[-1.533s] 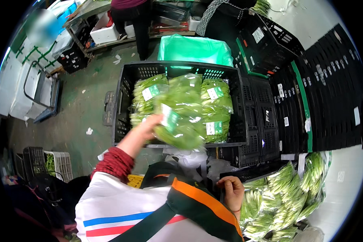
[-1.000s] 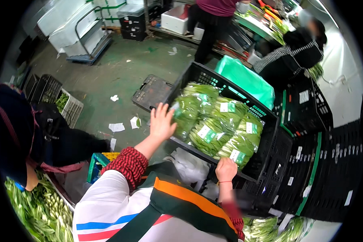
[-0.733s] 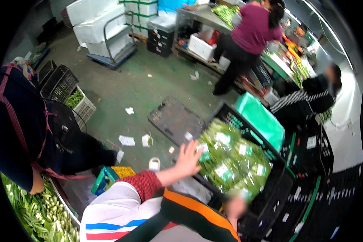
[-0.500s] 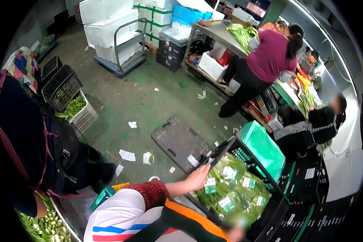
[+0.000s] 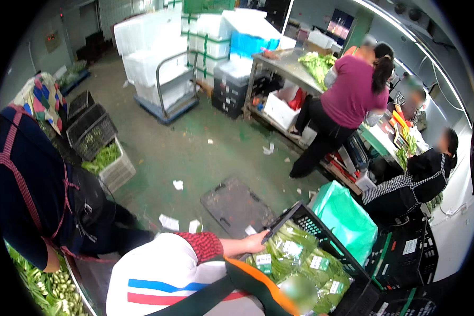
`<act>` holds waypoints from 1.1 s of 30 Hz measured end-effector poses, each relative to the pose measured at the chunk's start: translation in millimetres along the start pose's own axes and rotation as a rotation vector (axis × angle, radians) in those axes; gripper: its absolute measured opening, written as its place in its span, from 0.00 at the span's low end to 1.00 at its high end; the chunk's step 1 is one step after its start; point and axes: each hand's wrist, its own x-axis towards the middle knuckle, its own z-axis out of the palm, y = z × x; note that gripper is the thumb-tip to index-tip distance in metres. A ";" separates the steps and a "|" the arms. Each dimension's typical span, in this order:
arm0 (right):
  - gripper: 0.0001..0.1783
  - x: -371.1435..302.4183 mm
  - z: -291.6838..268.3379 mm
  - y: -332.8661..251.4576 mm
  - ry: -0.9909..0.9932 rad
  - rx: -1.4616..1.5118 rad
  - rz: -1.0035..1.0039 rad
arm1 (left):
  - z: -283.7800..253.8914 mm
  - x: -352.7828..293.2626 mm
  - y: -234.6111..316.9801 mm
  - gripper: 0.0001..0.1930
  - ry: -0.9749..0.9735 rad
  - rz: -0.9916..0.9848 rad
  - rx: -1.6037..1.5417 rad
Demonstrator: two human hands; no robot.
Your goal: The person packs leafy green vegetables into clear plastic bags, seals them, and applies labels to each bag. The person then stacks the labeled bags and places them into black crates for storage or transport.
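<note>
My left hand reaches across from the lower left, its fingers curled over the near-left corner of a black plastic crate. Clear bags of green leafy vegetables fill the crate, with white and green labels on them. A blurred patch covers part of the nearest bags. My left sleeve is white with blue and red stripes and a red checked cuff. My right hand does not show.
A green plastic bag stands beyond the crate, and black crates are at the right. A black lid-like panel lies on the floor. One person stands close at left; others work along the benches. A loaded trolley is farther back.
The view has shifted, so the room sits lower in it. My left hand has gone from lying flatter at the crate's edge to curling round its corner.
</note>
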 end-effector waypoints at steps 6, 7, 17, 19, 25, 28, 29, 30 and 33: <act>0.21 69.5 -37.3 84.1 -0.028 -0.481 0.581 | 4.1 34.4 -26.6 0.26 0.126 -0.008 0.085; 0.23 73.0 -26.8 100.8 -0.158 -0.348 0.605 | 2.6 35.3 -27.6 0.27 0.075 -0.016 0.054; 0.31 79.1 8.1 103.2 -0.495 -0.040 0.894 | -10.2 45.5 -3.9 0.30 0.067 -0.067 0.083; 0.33 48.0 50.1 149.1 -0.579 0.125 1.007 | -18.7 47.6 8.3 0.30 0.010 -0.098 0.038; 0.38 49.1 68.1 153.9 -0.571 0.192 1.074 | -14.8 85.4 -35.5 0.26 0.095 0.043 0.147; 0.42 38.3 64.0 165.9 -0.537 0.147 1.077 | -23.1 99.5 -25.0 0.24 0.057 -0.051 0.026; 0.42 26.1 72.4 187.3 -0.545 0.068 1.018 | -20.9 112.9 -37.7 0.20 0.112 -0.013 -0.006; 0.42 35.0 67.7 182.5 -0.481 0.145 1.058 | -23.2 119.9 -52.3 0.19 0.134 -0.014 -0.008; 0.40 45.0 30.8 108.0 -0.323 0.327 1.168 | -52.3 121.3 -68.7 0.18 0.186 0.014 -0.031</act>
